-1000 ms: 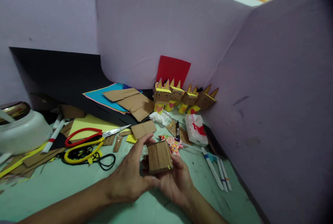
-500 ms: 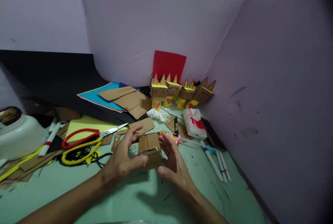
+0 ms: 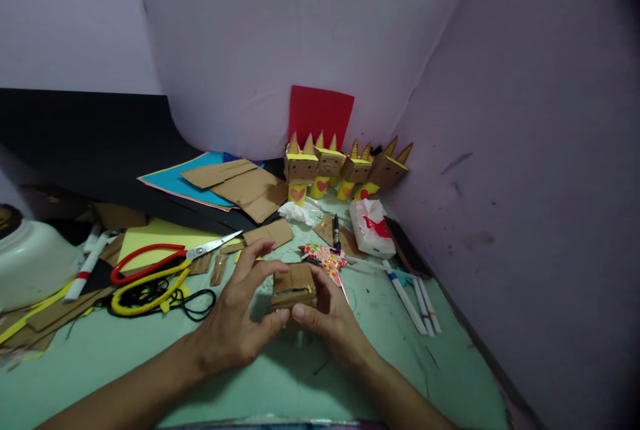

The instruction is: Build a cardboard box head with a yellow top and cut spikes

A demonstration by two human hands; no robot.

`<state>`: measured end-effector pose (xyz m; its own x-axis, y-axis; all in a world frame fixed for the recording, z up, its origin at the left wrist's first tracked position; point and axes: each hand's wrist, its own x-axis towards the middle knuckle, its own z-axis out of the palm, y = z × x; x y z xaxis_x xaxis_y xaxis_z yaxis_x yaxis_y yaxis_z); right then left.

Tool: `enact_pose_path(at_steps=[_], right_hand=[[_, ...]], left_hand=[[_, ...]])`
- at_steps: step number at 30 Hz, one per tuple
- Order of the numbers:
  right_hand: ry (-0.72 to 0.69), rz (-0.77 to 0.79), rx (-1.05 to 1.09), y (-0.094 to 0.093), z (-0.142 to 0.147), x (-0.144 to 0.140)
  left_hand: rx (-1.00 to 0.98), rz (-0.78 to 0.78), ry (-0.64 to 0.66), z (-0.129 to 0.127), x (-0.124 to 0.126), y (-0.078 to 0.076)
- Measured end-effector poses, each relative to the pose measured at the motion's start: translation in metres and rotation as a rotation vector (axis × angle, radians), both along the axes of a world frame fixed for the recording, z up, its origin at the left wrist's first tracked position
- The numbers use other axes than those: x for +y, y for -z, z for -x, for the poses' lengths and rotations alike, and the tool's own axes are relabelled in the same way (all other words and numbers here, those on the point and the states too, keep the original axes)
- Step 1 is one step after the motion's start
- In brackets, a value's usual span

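1. Small cardboard box (image 3: 293, 278): right of the scissors (image 3: 193, 254), toward the wearer; contact with table (image 3: 395, 370) uncertain.
2. Left hand (image 3: 240, 310): pinching the box's left side loosely, one finger raised, thumb at lower front edge.
3. Right hand (image 3: 337, 317): pinching the box, thumb in front, fingers partly hidden behind.
4. Dark line along front top edge, perhaps an open seam; hard squeezing could widen it or buckle the walls.
5. Uneven thumb pressure could tip the box.

dim light; soft shadows on the green tabletop (image 3: 450, 377); dark upper-right corner; slight blur
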<state>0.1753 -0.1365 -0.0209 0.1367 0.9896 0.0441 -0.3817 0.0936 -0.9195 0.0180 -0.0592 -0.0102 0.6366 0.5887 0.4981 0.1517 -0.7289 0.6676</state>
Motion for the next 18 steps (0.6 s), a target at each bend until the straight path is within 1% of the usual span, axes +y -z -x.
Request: enact_pose_path(at_steps=[1,3,10,15,18], right_hand=[[0.000,0.000,0.003,0.0001,0.0009,0.0002],[0.008,-0.002,-0.007,0.0005,0.0024,0.0007],[0.023,-0.008,-0.064,0.0022,0.0026,0.0019],[0.060,0.001,-0.097,0.0035,0.0031,0.0011],[0.073,-0.011,-0.130,0.0027,0.0031,0.0008]], left_hand=[[-0.007,-0.046,0.000,0.0001,-0.0011,0.0003],[-0.016,-0.082,0.013,0.0006,-0.0022,0.0013],[-0.063,-0.074,0.069,-0.0004,-0.0013,0.0045],[-0.117,-0.062,0.061,-0.0043,-0.0036,0.0032],[-0.140,-0.085,0.072,-0.0052,-0.0052,0.0013]])
